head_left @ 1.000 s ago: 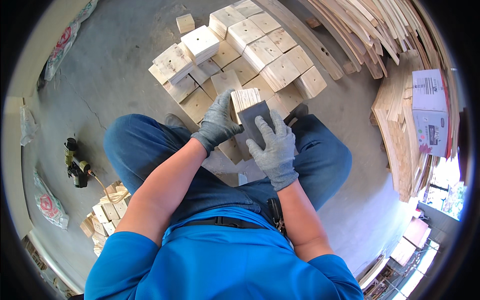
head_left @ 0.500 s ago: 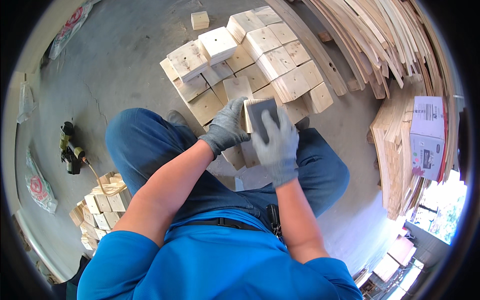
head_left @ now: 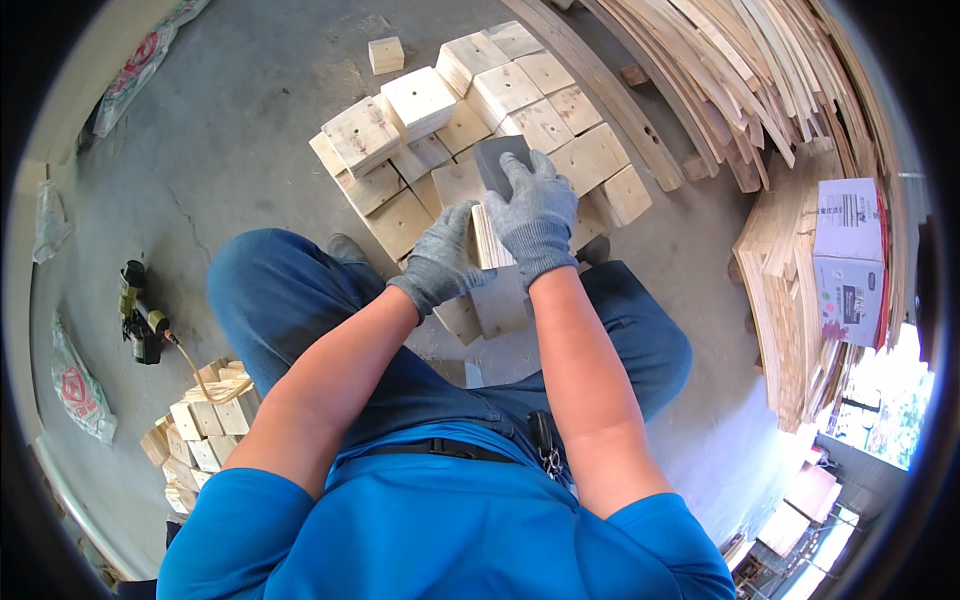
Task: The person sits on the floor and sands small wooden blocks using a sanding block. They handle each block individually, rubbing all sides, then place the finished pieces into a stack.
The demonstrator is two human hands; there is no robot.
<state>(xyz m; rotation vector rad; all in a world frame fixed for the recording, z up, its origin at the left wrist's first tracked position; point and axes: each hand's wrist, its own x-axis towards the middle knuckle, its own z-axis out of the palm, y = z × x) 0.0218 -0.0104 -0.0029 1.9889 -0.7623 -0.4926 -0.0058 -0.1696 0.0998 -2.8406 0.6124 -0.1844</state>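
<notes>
Down between the knees, both hands meet over one pale wooden block [head_left: 487, 240], held just above the front edge of a heap of square blocks [head_left: 470, 130]. The left hand [head_left: 443, 262], in a grey knitted glove, is wrapped around the block's left side and clamps it in place. The right hand [head_left: 535, 215], gloved the same way, lies flat with its fingers closed over a dark grey sanding block [head_left: 497, 160] — a rectangular pad with a matte, slightly rough face — pressing it onto the upper part of the wood. The held block shows its layered side face below the right palm, with fine parallel lines running along it.

The heap behind is raw, light pine — squarish cut pieces with knots and small drilled holes, laid loosely in overlapping rows on a grey concrete floor [head_left: 240, 140] that is cracked and dusty. One small block [head_left: 386, 55] sits apart at the top. To the right, long thin wooden slats [head_left: 740, 90] fan out in a bent stack, and a cardboard box [head_left: 848, 260] rests on more stacked boards. At the left, a dark power tool [head_left: 140, 320] lies on the floor near a second small pile of blocks [head_left: 195, 435].
</notes>
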